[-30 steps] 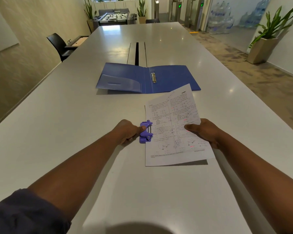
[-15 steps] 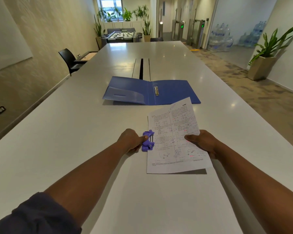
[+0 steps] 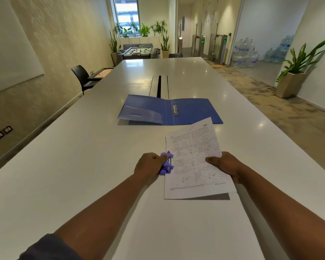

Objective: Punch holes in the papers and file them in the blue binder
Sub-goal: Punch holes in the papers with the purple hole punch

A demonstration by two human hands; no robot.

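A long white table [image 3: 83, 166] runs away from the person toward the far end of the room. On it, along the middle line and beyond the hands, lies the blue binder [image 3: 191, 111], opened flat with its metal rings [image 3: 175, 109] upright at the spine and a clear pocket on the left cover. Nearer the person, just short of the binder's near edge, are the papers [image 3: 193, 162], printed sheets whose right side is lifted slightly off the table, casting a shadow along the near edge. The right hand [image 3: 225, 166] grips the papers at their right edge, thumb lying on top and fingers hidden beneath. The left hand [image 3: 150, 165] has its fingers curled around the purple hole punch [image 3: 167, 163], thumb pressing on its top. The punch sits on the table at the papers' left edge, which is slid into its slot.
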